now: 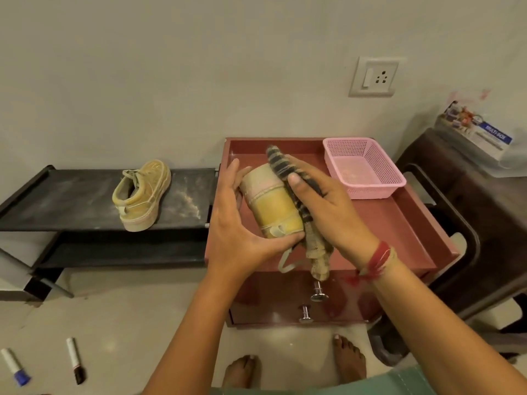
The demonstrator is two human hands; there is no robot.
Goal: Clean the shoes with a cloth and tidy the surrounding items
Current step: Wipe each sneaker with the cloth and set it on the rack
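- Held shoe (271, 206): tan canvas low-top, sole side turned up toward the camera, held in the air over the red-brown counter (385, 223), not resting on it.
- Left grip (231, 232): clamped on the held shoe, fingers behind the toe end and thumb across the heel. A lace loop (285, 263) hangs free below.
- Right grip (328, 206): closed on the striped cloth (315, 252), thumb on top, pressing it along the shoe's right edge. The cloth's tail dangles past the heel.
- Handling (judgement): the shoe looks light, with a stiff sole and a soft upper that would dent under a squeeze. Best held by sole and heel, as here. The cloth is limp and needs bunching to give wiping pressure.
- Risk (judgement): the loose lace could snag in the cloth.
- Second shoe (142, 195): lies tilted on its side on the black shoe rack (71, 195), beside a dusty patch.
- Pink basket (370, 192): on the counter's far right corner, well clear of both grips.
- Two markers (75, 360) lie on the floor at lower left, likely left for tidying.
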